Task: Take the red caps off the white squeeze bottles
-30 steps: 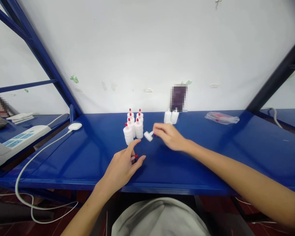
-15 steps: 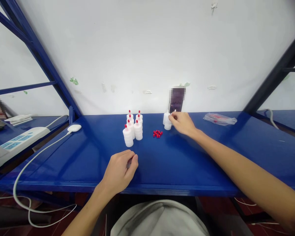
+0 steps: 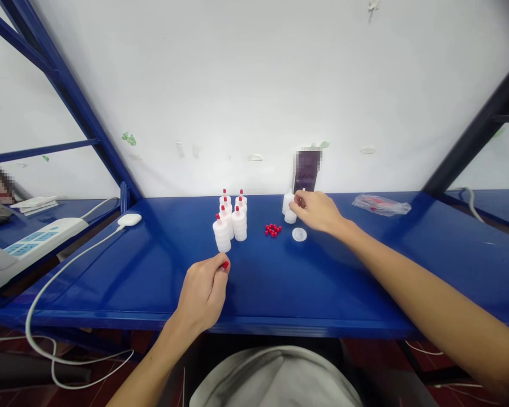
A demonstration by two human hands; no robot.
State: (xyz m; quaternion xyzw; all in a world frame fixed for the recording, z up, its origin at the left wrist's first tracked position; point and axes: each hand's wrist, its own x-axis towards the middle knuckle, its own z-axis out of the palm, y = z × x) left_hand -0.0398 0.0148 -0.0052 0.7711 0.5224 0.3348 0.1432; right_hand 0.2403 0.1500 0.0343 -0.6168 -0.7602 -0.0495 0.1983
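My left hand (image 3: 205, 287) is closed above the front of the blue table (image 3: 280, 282), with a small red cap (image 3: 225, 264) showing between thumb and forefinger. My right hand (image 3: 316, 209) reaches toward the back, its fingers pinched at the top of a white plastic bottle (image 3: 290, 217); those fingers partly hide it. Close to that bottle stands another white bottle (image 3: 287, 204) without a red cap. Several white bottles with red caps (image 3: 240, 226) stand in two rows at the left. Between the groups lie several loose red caps (image 3: 273, 230). A translucent round disc (image 3: 299, 234) rests below my right hand.
A dark phone-like panel (image 3: 306, 172) leans on the wall behind the right-hand bottles. Farther right lies a clear plastic bag (image 3: 382, 204) with red bits inside. At the left are a white cabled puck (image 3: 129, 220), a power strip (image 3: 42, 240) and blue frame posts.
The translucent disc has come into view on the table below my right hand. My left hand has shifted slightly left, and a red cap now shows in its fingers.
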